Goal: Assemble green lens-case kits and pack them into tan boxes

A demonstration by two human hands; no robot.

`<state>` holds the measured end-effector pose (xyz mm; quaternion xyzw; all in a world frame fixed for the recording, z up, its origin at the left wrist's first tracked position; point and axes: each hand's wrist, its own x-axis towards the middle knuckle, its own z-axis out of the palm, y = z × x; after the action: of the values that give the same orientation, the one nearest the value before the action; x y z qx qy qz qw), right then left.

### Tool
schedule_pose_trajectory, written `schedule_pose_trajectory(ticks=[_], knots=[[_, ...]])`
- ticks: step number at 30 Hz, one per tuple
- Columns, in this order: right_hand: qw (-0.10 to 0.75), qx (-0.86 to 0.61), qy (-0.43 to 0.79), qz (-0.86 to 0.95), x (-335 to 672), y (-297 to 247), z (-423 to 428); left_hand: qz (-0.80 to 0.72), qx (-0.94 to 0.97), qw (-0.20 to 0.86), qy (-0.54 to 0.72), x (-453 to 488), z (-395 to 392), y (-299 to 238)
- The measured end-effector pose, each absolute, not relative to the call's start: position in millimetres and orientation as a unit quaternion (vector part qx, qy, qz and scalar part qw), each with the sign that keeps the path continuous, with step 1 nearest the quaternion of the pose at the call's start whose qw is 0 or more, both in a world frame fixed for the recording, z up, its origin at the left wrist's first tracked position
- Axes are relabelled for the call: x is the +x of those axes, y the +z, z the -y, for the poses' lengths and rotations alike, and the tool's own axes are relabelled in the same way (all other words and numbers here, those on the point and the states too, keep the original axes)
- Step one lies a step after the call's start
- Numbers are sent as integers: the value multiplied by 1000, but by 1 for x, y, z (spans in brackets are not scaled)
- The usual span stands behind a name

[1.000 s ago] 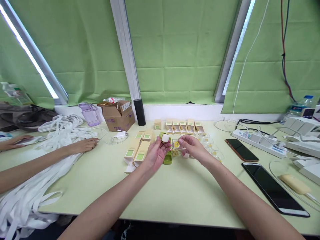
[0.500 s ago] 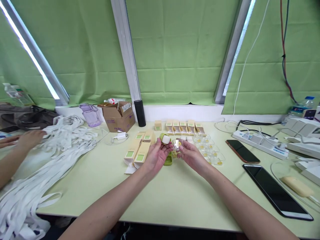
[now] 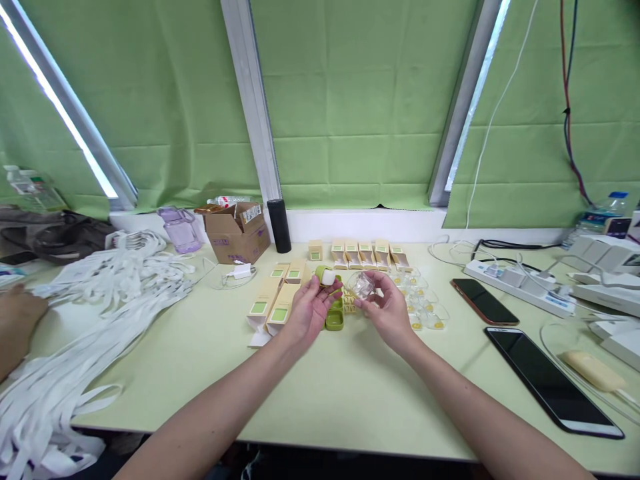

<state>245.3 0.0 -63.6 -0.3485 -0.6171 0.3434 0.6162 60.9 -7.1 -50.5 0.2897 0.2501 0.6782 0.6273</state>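
Observation:
My left hand [image 3: 309,308] is closed around a small green-and-white object [image 3: 325,275], held just above the table. My right hand [image 3: 386,308] pinches a small clear plastic case [image 3: 361,285] a little to its right. Between and below the hands lies a green piece [image 3: 334,317] on the table. Several clear cases with yellow stickers [image 3: 423,308] lie just right of my right hand. Beige boxes with green squares [image 3: 274,303] lie flat to the left, and a row of the same boxes [image 3: 367,253] stands behind.
A heap of white straps [image 3: 75,313] covers the left of the table, with another person's hand [image 3: 17,320] at its edge. At the back stand a cardboard box [image 3: 237,232], a black cylinder [image 3: 279,225] and a purple jug [image 3: 180,229]. Two phones [image 3: 553,380], a power strip [image 3: 517,285] lie right.
My right hand has lifted the clear case and turned it up beside the green-and-white object. The other person's hand has drawn back to the left along the straps.

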Motion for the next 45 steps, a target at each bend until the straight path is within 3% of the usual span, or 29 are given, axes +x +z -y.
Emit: schedule_pose_trajectory(ticks=[5,9,13,19,25,36,45], knots=[[582,-261,30,770,248,-66,10,-247,306,622,677,59,8,-52],[587,-225,-17,778,247,-69,12,-241,321,616,678,60,9,-51],[604,-252,100,750,246,-66,15,-239,339,604,681,61,11,-49],[633,-266,429,586,242,-55,16,-240,367,580,686,61,11,-49],[571,-202,674,422,241,-57,7,-254,377,560,692,62,10,-49],[507,-210,733,401,247,-65,0,-302,397,532,684,64,9,-49],[532,-205,709,416,241,-60,8,-304,389,548,675,66,13,-48]])
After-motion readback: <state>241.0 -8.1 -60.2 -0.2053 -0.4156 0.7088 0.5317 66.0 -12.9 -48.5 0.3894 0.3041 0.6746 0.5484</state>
